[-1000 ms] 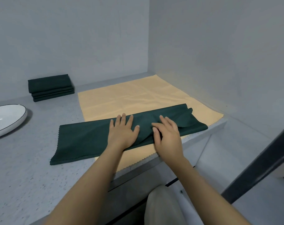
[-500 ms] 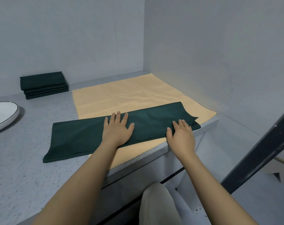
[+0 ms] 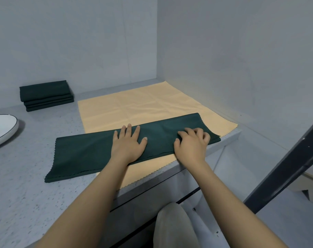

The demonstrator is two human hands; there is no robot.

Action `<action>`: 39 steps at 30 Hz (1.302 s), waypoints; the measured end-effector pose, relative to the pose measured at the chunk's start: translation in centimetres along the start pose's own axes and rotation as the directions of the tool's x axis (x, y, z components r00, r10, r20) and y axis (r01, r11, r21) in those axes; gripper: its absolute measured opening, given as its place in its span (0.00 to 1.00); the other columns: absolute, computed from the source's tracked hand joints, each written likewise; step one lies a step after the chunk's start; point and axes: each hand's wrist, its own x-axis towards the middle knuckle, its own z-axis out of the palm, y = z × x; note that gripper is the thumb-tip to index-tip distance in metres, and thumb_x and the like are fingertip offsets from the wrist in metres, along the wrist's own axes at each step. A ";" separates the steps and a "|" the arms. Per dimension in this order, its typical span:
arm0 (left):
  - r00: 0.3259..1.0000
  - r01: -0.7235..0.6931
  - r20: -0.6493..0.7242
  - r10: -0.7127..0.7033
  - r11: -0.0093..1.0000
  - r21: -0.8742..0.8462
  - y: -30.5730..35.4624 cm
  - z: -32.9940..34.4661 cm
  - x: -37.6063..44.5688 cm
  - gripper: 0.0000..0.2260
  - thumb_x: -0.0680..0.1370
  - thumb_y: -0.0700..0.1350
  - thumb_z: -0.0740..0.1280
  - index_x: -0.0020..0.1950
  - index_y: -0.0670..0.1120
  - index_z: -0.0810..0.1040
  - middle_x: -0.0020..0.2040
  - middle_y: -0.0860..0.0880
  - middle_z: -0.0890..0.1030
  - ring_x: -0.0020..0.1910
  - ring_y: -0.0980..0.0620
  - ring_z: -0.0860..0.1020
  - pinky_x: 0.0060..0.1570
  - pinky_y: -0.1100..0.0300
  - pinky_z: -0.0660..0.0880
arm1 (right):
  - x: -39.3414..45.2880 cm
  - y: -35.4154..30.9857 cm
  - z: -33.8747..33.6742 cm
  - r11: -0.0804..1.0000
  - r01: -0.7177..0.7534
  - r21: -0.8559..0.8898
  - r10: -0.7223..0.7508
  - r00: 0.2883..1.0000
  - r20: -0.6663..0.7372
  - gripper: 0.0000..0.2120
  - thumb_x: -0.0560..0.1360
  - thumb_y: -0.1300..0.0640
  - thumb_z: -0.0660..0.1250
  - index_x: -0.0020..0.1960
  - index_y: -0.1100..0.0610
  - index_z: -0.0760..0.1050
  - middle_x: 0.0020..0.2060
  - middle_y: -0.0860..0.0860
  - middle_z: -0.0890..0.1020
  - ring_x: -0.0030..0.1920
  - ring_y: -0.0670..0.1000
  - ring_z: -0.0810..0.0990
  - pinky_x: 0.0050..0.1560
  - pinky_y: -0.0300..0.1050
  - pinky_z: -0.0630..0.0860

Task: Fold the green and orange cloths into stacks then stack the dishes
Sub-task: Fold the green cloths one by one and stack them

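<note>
The green cloth (image 3: 102, 154), a long left-right strip lying across the orange cloth (image 3: 143, 108), is pinned mid-length by the flat left hand (image 3: 128, 145), while the right hand (image 3: 192, 144), nearer its right end, curls its fingers onto it.

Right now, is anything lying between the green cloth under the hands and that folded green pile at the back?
Nothing visible: only bare counter lies between the green cloth and the folded green pile. The white dish sits off to the left.
</note>
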 end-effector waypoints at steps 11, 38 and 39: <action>1.000 -0.001 -0.016 0.001 1.000 -0.015 -0.1 0.1 -0.1 0.27 0.81 0.61 0.43 0.78 0.54 0.43 0.79 0.48 0.42 0.77 0.49 0.41 0.75 0.47 0.39 | 7.0 -7.8 2.1 0.937 0.294 0.190 -0.344 0.875 0.342 0.21 0.82 0.55 0.48 0.74 0.57 0.59 0.73 0.54 0.63 0.74 0.55 0.56 0.72 0.49 0.54; 1.000 -0.001 -0.017 0.000 1.000 -0.025 0.1 0.3 0.2 0.28 0.81 0.61 0.42 0.78 0.53 0.42 0.79 0.48 0.42 0.77 0.49 0.40 0.75 0.47 0.39 | 8.2 -3.2 1.6 0.976 0.200 0.091 -0.218 0.928 0.302 0.25 0.83 0.53 0.43 0.78 0.57 0.44 0.77 0.54 0.47 0.77 0.54 0.43 0.75 0.51 0.40; 1.000 0.000 -0.014 -0.001 1.000 -0.028 0.1 0.2 0.2 0.28 0.81 0.60 0.42 0.78 0.53 0.42 0.79 0.48 0.42 0.77 0.49 0.40 0.75 0.47 0.39 | 7.7 -4.6 1.5 0.951 0.257 0.173 -0.300 0.902 0.311 0.24 0.83 0.55 0.44 0.78 0.57 0.45 0.77 0.54 0.48 0.77 0.53 0.44 0.76 0.50 0.42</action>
